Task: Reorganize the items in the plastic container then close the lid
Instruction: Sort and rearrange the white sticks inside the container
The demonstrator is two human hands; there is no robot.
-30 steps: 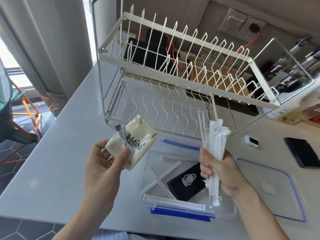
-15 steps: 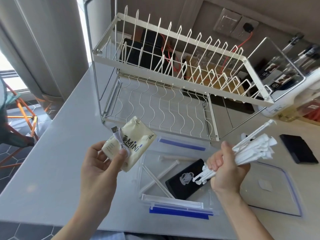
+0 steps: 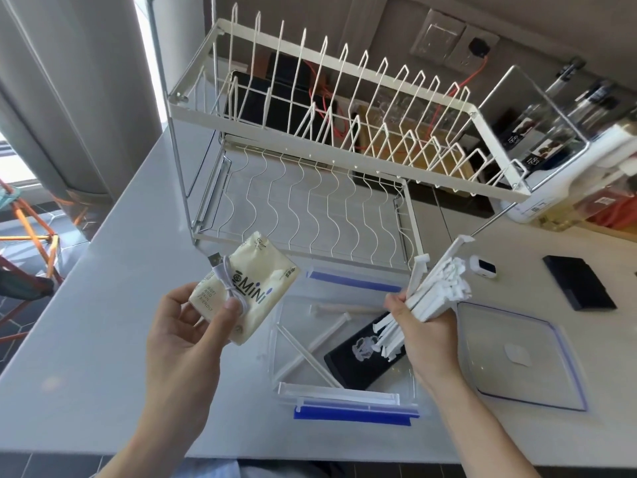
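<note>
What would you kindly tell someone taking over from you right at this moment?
Left hand grips a tissue pack with a coiled white USB cable under the thumb.
Right hand grips a bundle of white plastic sticks, both hands above the open plastic container.
Inside: a black card and a few loose sticks.
The lid lies on the counter to the right.
Left: put everything back neatly, then close the lid.

Single head-worn view, angled forward and down, close above the counter and dish rack.
</note>
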